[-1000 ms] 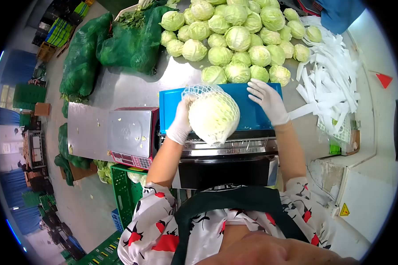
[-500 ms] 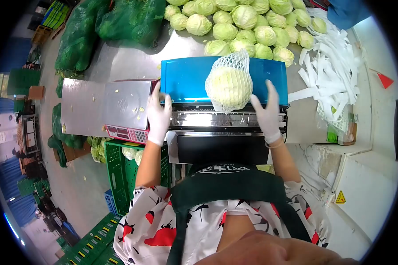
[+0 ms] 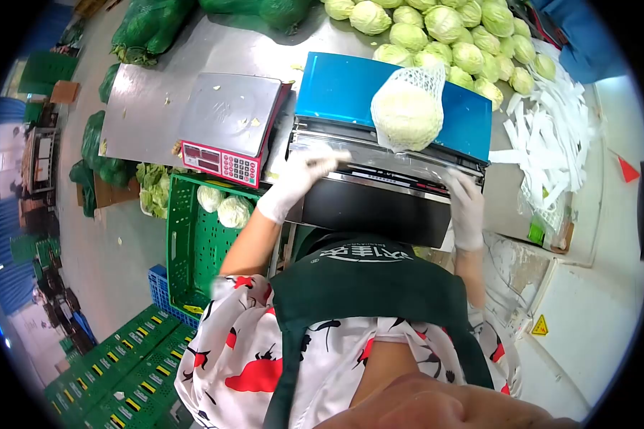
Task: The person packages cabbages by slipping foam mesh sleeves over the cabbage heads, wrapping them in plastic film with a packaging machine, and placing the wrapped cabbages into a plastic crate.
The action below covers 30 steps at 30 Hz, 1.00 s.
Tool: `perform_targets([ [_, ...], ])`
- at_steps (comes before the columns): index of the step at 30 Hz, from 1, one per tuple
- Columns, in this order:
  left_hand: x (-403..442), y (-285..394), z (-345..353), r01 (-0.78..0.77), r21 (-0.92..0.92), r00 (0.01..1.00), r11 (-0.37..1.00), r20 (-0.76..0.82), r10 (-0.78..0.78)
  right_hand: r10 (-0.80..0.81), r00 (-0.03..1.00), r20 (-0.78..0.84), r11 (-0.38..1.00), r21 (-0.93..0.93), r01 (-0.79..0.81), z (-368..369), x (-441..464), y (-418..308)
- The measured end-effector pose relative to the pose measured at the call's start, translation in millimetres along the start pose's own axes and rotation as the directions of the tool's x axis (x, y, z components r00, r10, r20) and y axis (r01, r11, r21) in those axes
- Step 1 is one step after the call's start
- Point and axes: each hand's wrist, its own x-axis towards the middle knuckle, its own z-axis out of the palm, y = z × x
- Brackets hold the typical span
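A pale green cabbage in a white foam net sleeve rests on the blue top plate of a wrapping machine. Clear plastic film lies across the machine's rollers, just in front of the cabbage. My left hand, in a white glove, is closed at the film's left end; motion blurs its fingertips. At the right end, my gloved right hand has its fingers bent together on the film's edge. Below the film is the machine's black front plate.
Left of the machine stands a red scale with a metal pan. A green crate with cabbages sits below it. Loose cabbages are heaped behind, white foam sleeves lie at right, and green net sacks lie at back left.
Both hands have come down from beside the blue plate to the film in front, and their spread fingers have closed. My view has shifted and turned; the cabbage remains on the plate.
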Motion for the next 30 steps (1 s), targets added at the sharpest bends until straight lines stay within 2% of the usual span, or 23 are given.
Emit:
perform_targets([
  [1, -13.6, 16.4, -10.0, -0.064, 0.158, 0.983, 0.985, 0.180, 0.035, 0.260, 0.965, 0.032, 0.812, 0.533, -0.236, -10.5, -13.5, -7.9],
  [2, -25.9, 33.7, -19.1, -0.144, 0.170, 0.955, 0.975, 0.282, 0.092, 0.219, 0.971, 0.090, 0.873, 0.426, -0.237, -32.8, -20.4, -19.7],
  [3, -33.3, 50.9, -26.3, -0.229, 0.171, 0.912, 0.958, 0.383, 0.149, 0.101, 0.987, 0.128, 0.859, 0.488, -0.152, -57.5, -28.4, -40.1],
  [4, -37.0, 68.9, -28.2, -0.243, 0.005, 0.894, 0.970, 0.388, 0.222, -0.013, 0.987, 0.163, 0.831, 0.550, -0.079, -80.1, -29.6, -56.7],
  [5, -40.0, 89.5, -33.4, -0.143, -0.066, 0.926, 0.988, 0.342, 0.157, -0.188, 0.949, 0.251, 0.824, 0.567, 0.013, -99.2, -13.4, -54.8],
  [6, -29.1, 96.3, -32.7, -0.148, -0.290, 0.912, 0.946, 0.329, 0.244, -0.356, 0.876, 0.327, 0.799, 0.593, 0.103, -118.2, 11.1, -44.7],
  [7, -14.4, 120.5, -12.3, -0.224, -0.313, 0.944, 0.923, 0.166, 0.285, -0.308, 0.885, 0.349, 0.876, 0.468, 0.120, -118.9, 38.0, -57.8],
  [8, 11.1, 118.6, -15.0, -0.361, 0.035, 0.919, 0.932, 0.184, 0.349, -0.259, 0.892, 0.369, 0.934, 0.333, 0.133, -119.7, 64.8, -70.9],
  [9, 45.5, 113.0, -21.6, -0.457, 0.374, 0.889, 0.807, 0.221, 0.401, -0.012, 0.968, 0.252, 1.000, 0.019, 0.007, -97.1, 91.9, -98.6],
  [11, 110.9, 62.0, -25.1, -0.529, 0.601, 0.848, 0.599, 0.340, 0.407, -0.147, 0.943, 0.299, 0.981, -0.079, 0.178, -50.0, 145.2, -58.1],
  [13, 151.1, 16.7, -11.5, -0.600, 0.723, 0.797, 0.342, 0.508, 0.326, -0.299, 0.827, 0.476, 0.794, -0.356, 0.492, -2.4, 174.5, 2.6],
  [14, 162.0, 8.2, 1.1, -0.563, 0.690, 0.824, 0.456, 0.512, 0.242, -0.205, 0.852, 0.482, 0.947, -0.122, 0.297, 14.1, 180.8, 10.5],
  [15, 166.1, 6.7, 14.3, -0.422, 0.604, 0.892, 0.676, 0.409, 0.192, -0.111, 0.850, 0.515, 0.991, 0.120, 0.056, 26.0, 186.4, 16.4],
  [17, 180.6, 9.3, 23.8, -0.367, 0.347, 0.910, 0.863, 0.328, 0.255, -0.011, 0.879, 0.477, 0.982, 0.170, -0.080, 32.2, 189.5, 30.1],
  [19, 189.0, 7.4, 29.3, -0.267, 0.123, 0.928, 0.956, 0.301, 0.220, 0.052, 0.900, 0.434, 0.966, 0.207, -0.155, 36.4, 185.2, 33.4],
  [20, 189.7, 6.2, 31.8, -0.213, 0.005, 0.934, 0.977, 0.294, 0.202, 0.038, 0.906, 0.421, 0.939, 0.295, -0.176, 36.4, 180.0, 29.5],
  [21, 183.7, 0.3, 35.1, -0.105, -0.139, 0.948, 0.985, 0.285, 0.142, 0.115, 0.888, 0.446, 0.888, 0.355, -0.293, 36.0, 170.4, 23.7],
  [23, 156.3, 8.5, 41.5, 0.098, -0.220, 0.964, 0.971, 0.263, -0.037, 0.249, 0.824, 0.509, 0.732, 0.458, -0.504, 36.5, 144.6, 6.5],
  [24, 136.7, 16.6, 44.8, 0.151, -0.282, 0.954, 0.948, 0.293, -0.064, 0.274, 0.826, 0.493, 0.610, 0.576, -0.545, 37.2, 125.8, -0.1],
  [25, 120.0, 14.7, 45.6, 0.184, -0.296, 0.944, 0.937, 0.320, -0.084, 0.337, 0.776, 0.532, 0.612, 0.503, -0.610, 28.0, 108.0, -17.8],
  [27, 77.5, 28.0, 50.0, 0.264, -0.179, 0.892, 0.948, 0.420, -0.169, 0.461, 0.658, 0.596, 0.598, 0.340, -0.726, -0.7, 77.7, -64.9],
  [29, 27.6, 25.1, 57.8, 0.348, -0.113, 0.816, 0.931, 0.525, -0.242, 0.469, 0.550, 0.690, 0.541, 0.268, -0.797, -15.6, 29.4, -74.0],
  [30, 5.9, 1.5, 58.6, 0.284, 0.008, 0.831, 0.959, 0.497, -0.250, 0.491, 0.500, 0.713, 0.492, 0.246, -0.835, -16.1, 6.1, -78.8],
])
